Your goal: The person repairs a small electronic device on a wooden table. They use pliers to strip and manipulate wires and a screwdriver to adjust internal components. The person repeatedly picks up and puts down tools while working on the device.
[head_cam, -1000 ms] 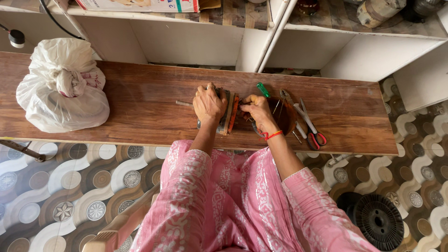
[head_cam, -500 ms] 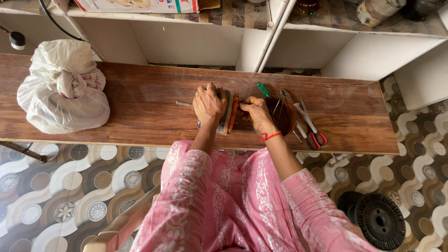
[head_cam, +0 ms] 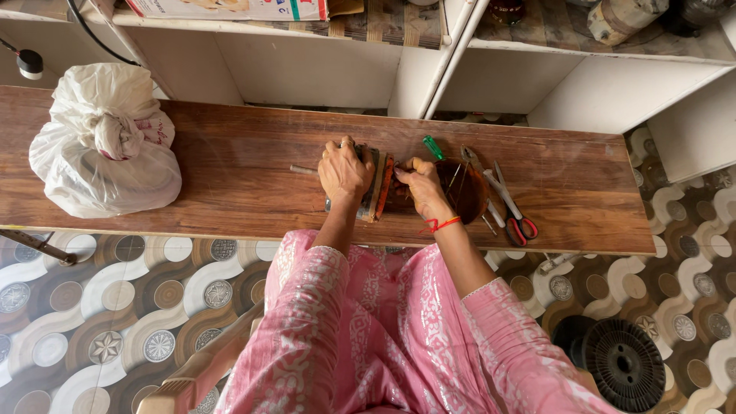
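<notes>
My left hand (head_cam: 345,172) lies palm-down over a round metal part with a shaft (head_cam: 303,169) sticking out to its left, on the long wooden bench (head_cam: 238,176). My right hand (head_cam: 420,186), with a red thread at the wrist, grips a small item pressed against the part's right face (head_cam: 381,184); what it holds is hidden by the fingers. A dark copper-coloured coil (head_cam: 469,192) sits just right of that hand. Both sleeves are pink.
A knotted white plastic bag (head_cam: 105,146) sits at the bench's left end. A green-handled screwdriver (head_cam: 433,146), pliers (head_cam: 477,163) and red-handled scissors (head_cam: 517,215) lie right of the coil. White shelves (head_cam: 429,73) stand behind. A black spool (head_cam: 622,362) rests on the patterned floor.
</notes>
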